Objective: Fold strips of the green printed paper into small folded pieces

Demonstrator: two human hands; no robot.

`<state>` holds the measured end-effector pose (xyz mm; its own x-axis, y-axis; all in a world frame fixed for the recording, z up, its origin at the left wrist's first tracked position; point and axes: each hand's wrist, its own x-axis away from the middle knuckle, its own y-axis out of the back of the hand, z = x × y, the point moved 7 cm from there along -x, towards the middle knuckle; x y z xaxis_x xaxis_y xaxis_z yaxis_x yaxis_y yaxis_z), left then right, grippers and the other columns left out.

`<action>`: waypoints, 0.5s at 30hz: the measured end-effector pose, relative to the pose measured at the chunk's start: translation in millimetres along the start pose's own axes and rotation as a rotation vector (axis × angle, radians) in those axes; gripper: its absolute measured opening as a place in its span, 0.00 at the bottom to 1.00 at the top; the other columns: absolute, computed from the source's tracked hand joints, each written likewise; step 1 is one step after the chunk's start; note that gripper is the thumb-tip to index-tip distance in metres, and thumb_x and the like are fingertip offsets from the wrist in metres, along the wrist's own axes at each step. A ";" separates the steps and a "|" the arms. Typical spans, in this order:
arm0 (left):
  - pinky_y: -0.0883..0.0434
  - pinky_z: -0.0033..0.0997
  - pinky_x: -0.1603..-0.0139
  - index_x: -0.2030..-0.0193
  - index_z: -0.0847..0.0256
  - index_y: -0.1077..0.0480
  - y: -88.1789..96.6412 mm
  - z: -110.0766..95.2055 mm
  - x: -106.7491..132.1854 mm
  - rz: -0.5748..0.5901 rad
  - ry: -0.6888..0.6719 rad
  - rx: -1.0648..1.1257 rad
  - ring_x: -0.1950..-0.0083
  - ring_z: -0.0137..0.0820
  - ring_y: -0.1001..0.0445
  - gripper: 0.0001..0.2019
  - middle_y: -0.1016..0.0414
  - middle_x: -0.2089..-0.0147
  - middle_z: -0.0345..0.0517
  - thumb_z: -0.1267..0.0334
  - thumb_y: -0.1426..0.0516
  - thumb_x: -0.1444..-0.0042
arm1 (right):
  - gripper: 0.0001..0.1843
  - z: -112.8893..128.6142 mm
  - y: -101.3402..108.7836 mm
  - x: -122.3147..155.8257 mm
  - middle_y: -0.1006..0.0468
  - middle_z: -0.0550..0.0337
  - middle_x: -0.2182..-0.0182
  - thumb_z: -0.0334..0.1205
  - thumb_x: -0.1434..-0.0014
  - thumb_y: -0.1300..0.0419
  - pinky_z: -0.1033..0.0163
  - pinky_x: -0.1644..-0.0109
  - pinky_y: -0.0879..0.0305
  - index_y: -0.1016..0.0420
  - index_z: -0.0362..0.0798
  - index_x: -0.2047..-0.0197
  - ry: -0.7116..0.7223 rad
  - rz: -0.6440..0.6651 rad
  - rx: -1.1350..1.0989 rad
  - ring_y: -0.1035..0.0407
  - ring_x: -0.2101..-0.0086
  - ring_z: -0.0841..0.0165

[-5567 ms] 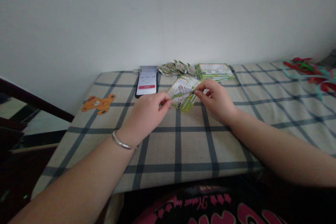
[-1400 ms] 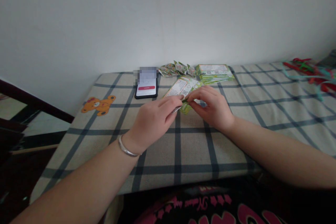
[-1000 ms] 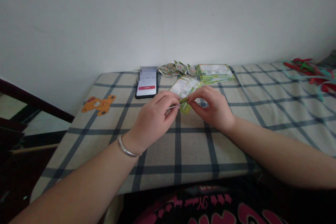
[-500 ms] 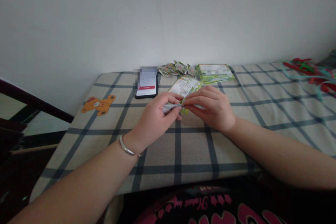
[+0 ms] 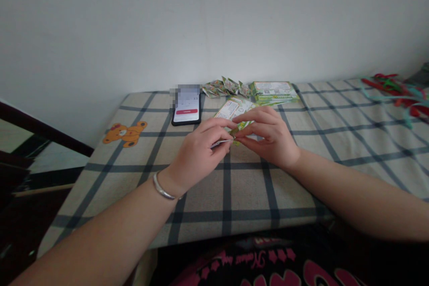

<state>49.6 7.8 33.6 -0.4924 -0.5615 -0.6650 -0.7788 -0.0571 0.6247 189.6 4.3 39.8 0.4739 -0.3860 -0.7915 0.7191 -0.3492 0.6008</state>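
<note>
Both my hands meet over the middle of the checked tablecloth (image 5: 234, 187). My left hand (image 5: 197, 152), with a silver bangle at the wrist, pinches the near end of a folded green and white paper slip (image 5: 231, 137). Fingers of my right hand (image 5: 268, 136) are closed on the slip's other end, so most of it is hidden. Just behind my hands lie loose flat leaflets (image 5: 234, 107) of the same print.
A phone (image 5: 187, 106) with a lit screen lies at the back centre. Several small folded paper pieces (image 5: 226, 87) and a stack of green leaflets (image 5: 274, 90) sit against the wall. Red and teal ribbons (image 5: 398, 94) lie far right. An orange bear print (image 5: 124, 133) marks the cloth's left.
The flat leaflet I held spread between both hands has been folded down to a narrow slip. My hands have come together and shifted a little nearer to me.
</note>
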 end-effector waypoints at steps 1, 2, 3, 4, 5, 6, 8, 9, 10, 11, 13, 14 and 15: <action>0.30 0.34 0.44 0.67 0.61 0.30 -0.1 -0.2 0.0 0.004 -0.010 -0.008 0.47 0.30 0.27 0.06 0.25 0.50 0.46 0.75 0.43 0.42 | 0.01 0.1 -0.2 -0.3 0.21 0.58 0.55 0.37 0.41 0.36 0.54 0.50 0.34 0.24 0.52 0.65 -0.001 0.006 0.002 0.28 0.56 0.65; 0.29 0.34 0.44 0.67 0.61 0.30 -0.2 -0.1 0.1 0.010 -0.017 -0.017 0.47 0.30 0.27 0.06 0.26 0.49 0.46 0.75 0.43 0.42 | 0.01 -0.1 -0.2 -0.4 0.21 0.58 0.53 0.36 0.41 0.36 0.53 0.49 0.34 0.24 0.52 0.65 -0.008 0.010 0.013 0.29 0.54 0.64; 0.29 0.34 0.45 0.66 0.61 0.30 -0.3 0.1 0.1 0.016 -0.022 -0.029 0.46 0.30 0.27 0.06 0.26 0.49 0.46 0.75 0.43 0.42 | 0.01 -0.5 -0.3 -0.2 0.22 0.57 0.51 0.36 0.42 0.36 0.52 0.47 0.35 0.23 0.52 0.66 -0.016 0.012 0.028 0.30 0.52 0.63; 0.29 0.35 0.45 0.65 0.61 0.30 -0.4 0.4 0.3 0.023 -0.027 -0.041 0.47 0.31 0.27 0.05 0.26 0.49 0.47 0.75 0.43 0.41 | 0.01 -0.9 -0.1 0.0 0.23 0.57 0.49 0.37 0.42 0.36 0.50 0.46 0.35 0.23 0.53 0.66 -0.024 0.010 0.045 0.31 0.51 0.62; 0.28 0.35 0.46 0.64 0.60 0.30 -0.5 0.6 0.5 0.031 -0.032 -0.054 0.47 0.31 0.27 0.05 0.26 0.49 0.47 0.74 0.43 0.41 | 0.01 -1.3 -0.1 0.4 0.25 0.57 0.48 0.37 0.43 0.35 0.49 0.46 0.36 0.23 0.53 0.66 -0.031 0.008 0.062 0.32 0.50 0.61; 0.28 0.35 0.46 0.63 0.60 0.30 -0.7 0.8 0.8 0.039 -0.037 -0.067 0.47 0.31 0.27 0.05 0.26 0.49 0.47 0.74 0.43 0.41 | 0.02 -1.6 -0.1 0.9 0.26 0.57 0.47 0.37 0.43 0.35 0.48 0.45 0.36 0.23 0.53 0.66 -0.036 0.005 0.077 0.34 0.48 0.60; 0.28 0.36 0.46 0.62 0.60 0.30 -0.4 1.1 1.4 0.045 -0.046 -0.105 0.46 0.32 0.27 0.05 0.27 0.48 0.47 0.73 0.43 0.40 | 0.02 -1.9 0.1 1.6 0.27 0.57 0.47 0.37 0.43 0.35 0.48 0.45 0.36 0.23 0.54 0.66 -0.038 -0.003 0.099 0.35 0.47 0.58; 0.28 0.36 0.46 0.62 0.60 0.29 -0.1 1.2 1.6 0.044 -0.050 -0.131 0.46 0.32 0.28 0.05 0.27 0.48 0.47 0.73 0.44 0.40 | 0.02 -1.6 0.2 1.9 0.27 0.57 0.47 0.37 0.43 0.36 0.48 0.45 0.36 0.23 0.54 0.67 -0.033 -0.007 0.106 0.36 0.46 0.58; 0.28 0.35 0.47 0.61 0.60 0.29 0.3 1.1 1.7 0.039 -0.053 -0.162 0.47 0.32 0.28 0.05 0.27 0.49 0.47 0.72 0.44 0.40 | 0.02 -1.2 0.1 1.9 0.28 0.56 0.47 0.36 0.43 0.36 0.47 0.44 0.36 0.23 0.53 0.67 -0.026 -0.008 0.110 0.36 0.46 0.58; 0.28 0.35 0.48 0.61 0.60 0.28 1.0 0.6 1.6 0.030 -0.058 -0.197 0.49 0.32 0.27 0.04 0.28 0.50 0.48 0.71 0.43 0.40 | 0.02 -0.6 -0.1 1.9 0.28 0.56 0.47 0.36 0.43 0.36 0.47 0.43 0.37 0.23 0.53 0.67 -0.021 -0.007 0.111 0.36 0.45 0.58; 0.28 0.34 0.53 0.61 0.60 0.27 2.6 -1.9 1.2 0.007 -0.076 -0.266 0.53 0.33 0.28 0.03 0.28 0.54 0.47 0.69 0.42 0.40 | 0.02 1.2 -0.7 1.3 0.28 0.55 0.47 0.35 0.43 0.36 0.47 0.42 0.37 0.24 0.52 0.67 -0.008 -0.001 0.109 0.36 0.45 0.58; 0.28 0.35 0.55 0.61 0.60 0.27 3.1 -3.8 0.9 -0.001 -0.092 -0.296 0.55 0.33 0.28 0.03 0.28 0.56 0.47 0.68 0.42 0.41 | 0.02 2.5 -1.2 0.8 0.27 0.55 0.47 0.35 0.43 0.37 0.47 0.42 0.37 0.24 0.52 0.67 0.000 0.005 0.107 0.36 0.45 0.58; 0.28 0.35 0.56 0.62 0.60 0.27 3.3 -6.2 0.6 -0.007 -0.112 -0.325 0.57 0.34 0.29 0.02 0.28 0.58 0.47 0.67 0.42 0.41 | 0.02 4.0 -1.8 0.3 0.27 0.55 0.47 0.34 0.43 0.37 0.48 0.42 0.37 0.24 0.51 0.67 0.007 0.011 0.106 0.35 0.45 0.58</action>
<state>49.2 2.2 37.8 -0.5409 -0.4667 -0.6997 -0.6268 -0.3309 0.7054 186.4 1.4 38.9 0.4853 -0.3840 -0.7855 0.6562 -0.4337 0.6175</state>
